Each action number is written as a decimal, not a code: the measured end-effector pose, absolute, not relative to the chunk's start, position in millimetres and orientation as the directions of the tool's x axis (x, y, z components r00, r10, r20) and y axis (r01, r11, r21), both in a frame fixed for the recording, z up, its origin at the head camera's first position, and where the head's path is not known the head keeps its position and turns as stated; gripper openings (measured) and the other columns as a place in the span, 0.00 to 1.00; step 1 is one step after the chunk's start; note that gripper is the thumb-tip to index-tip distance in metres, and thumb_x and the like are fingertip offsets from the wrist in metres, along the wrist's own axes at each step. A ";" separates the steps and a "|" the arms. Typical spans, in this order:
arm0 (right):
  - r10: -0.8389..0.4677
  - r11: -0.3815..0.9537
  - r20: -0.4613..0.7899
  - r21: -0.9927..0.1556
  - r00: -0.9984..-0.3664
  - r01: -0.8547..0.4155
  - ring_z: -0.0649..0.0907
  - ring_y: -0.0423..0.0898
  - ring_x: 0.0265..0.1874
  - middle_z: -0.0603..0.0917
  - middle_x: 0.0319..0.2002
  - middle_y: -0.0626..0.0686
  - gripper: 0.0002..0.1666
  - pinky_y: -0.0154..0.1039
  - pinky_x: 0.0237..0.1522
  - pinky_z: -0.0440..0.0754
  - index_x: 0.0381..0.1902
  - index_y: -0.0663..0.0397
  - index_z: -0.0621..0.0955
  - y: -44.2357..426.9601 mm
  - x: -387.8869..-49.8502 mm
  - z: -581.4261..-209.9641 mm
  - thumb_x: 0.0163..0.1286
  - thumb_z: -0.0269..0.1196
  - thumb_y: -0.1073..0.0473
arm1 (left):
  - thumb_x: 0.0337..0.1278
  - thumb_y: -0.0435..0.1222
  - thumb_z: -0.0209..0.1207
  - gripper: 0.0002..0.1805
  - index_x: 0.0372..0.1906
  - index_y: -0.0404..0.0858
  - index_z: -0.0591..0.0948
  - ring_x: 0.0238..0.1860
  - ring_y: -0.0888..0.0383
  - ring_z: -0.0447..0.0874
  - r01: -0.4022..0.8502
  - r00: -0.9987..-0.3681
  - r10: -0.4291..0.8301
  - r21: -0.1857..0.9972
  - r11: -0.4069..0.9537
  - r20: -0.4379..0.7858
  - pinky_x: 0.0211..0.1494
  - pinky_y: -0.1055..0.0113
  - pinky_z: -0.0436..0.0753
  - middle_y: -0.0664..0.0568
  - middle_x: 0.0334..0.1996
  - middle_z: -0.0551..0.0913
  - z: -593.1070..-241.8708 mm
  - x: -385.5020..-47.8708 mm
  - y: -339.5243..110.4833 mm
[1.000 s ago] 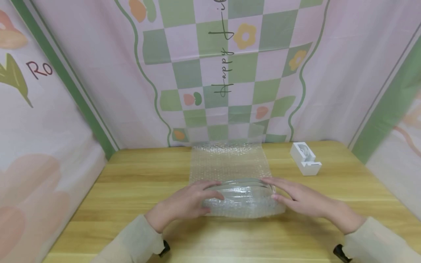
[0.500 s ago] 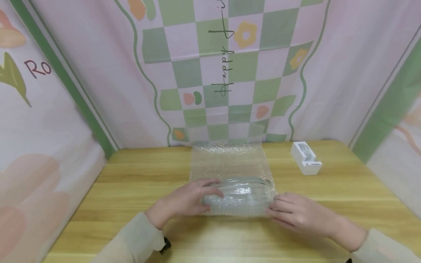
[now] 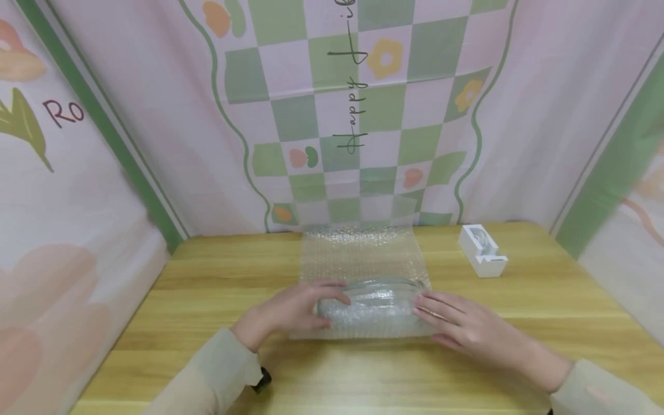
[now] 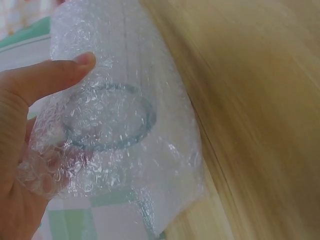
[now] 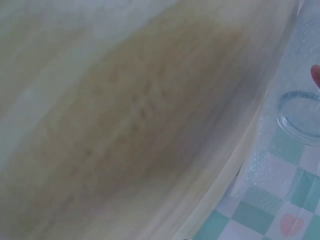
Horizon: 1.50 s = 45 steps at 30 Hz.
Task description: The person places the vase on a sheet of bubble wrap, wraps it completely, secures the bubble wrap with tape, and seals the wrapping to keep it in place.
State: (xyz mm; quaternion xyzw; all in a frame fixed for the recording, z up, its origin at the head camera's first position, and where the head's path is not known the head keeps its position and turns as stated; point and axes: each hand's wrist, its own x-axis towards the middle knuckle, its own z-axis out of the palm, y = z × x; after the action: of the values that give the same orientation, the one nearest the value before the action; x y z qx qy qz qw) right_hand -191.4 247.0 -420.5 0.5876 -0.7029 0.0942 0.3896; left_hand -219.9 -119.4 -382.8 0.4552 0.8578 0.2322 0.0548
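Observation:
A clear glass vase (image 3: 381,295) lies on its side near the table's middle, with bubble wrap (image 3: 363,259) around it and more wrap spread flat behind. At its left end, my left hand (image 3: 295,308) grips the wrapped glass. The left wrist view shows that thumb on top of the bubble wrap (image 4: 170,170) and fingers partly hidden behind it; a round glass end (image 4: 110,117) shows through. My right hand (image 3: 477,328) rests extended fingers against the wrapped right end. In the right wrist view, only a fingertip (image 5: 316,75) appears, near a glass ring (image 5: 300,117).
A white tape dispenser (image 3: 482,251) stands at the back right of the wooden table (image 3: 223,265). Behind the table hangs a checked, flowered cloth (image 3: 384,109), and the bubble wrap's far end reaches up against it.
My right hand first moved off the vase's top right, closed its fingers low at the right end, then extended them against the wrapped end. The left hand stayed at the left end.

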 end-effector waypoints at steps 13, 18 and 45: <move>-0.747 0.338 0.642 0.146 -0.171 -0.930 0.71 0.55 0.71 0.76 0.65 0.69 0.36 0.39 0.71 0.66 0.63 0.74 0.77 246.9 -192.7 -434.0 0.82 0.52 0.43 | 0.52 0.30 0.75 0.28 0.60 0.42 0.82 0.74 0.43 0.65 0.702 -0.599 0.797 0.528 0.477 0.077 0.76 0.47 0.65 0.42 0.71 0.72 -379.5 -230.4 -120.7; -0.748 0.394 0.607 0.080 -0.269 -0.916 0.65 0.49 0.75 0.71 0.69 0.70 0.40 0.35 0.71 0.65 0.68 0.74 0.72 248.0 -188.6 -435.8 0.80 0.53 0.41 | 0.53 0.31 0.74 0.27 0.60 0.42 0.82 0.75 0.44 0.63 0.678 -0.603 0.796 0.558 0.478 0.050 0.76 0.47 0.63 0.42 0.73 0.70 -379.3 -233.5 -119.5; -0.676 0.574 0.617 0.100 -0.402 -0.813 0.82 0.63 0.57 0.73 0.67 0.69 0.46 0.49 0.57 0.81 0.71 0.73 0.68 236.5 -197.4 -436.2 0.76 0.53 0.37 | 0.56 0.30 0.73 0.28 0.63 0.42 0.81 0.73 0.49 0.66 0.595 -0.608 0.793 0.648 0.476 -0.024 0.74 0.53 0.68 0.45 0.72 0.71 -366.4 -247.4 -114.2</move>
State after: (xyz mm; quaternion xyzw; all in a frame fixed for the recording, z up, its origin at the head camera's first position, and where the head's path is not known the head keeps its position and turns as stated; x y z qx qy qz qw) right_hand -197.4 236.5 -436.2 0.4484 -0.8302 0.1087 0.3129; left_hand -247.4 -114.2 -366.4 0.4117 0.8434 0.3044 0.1628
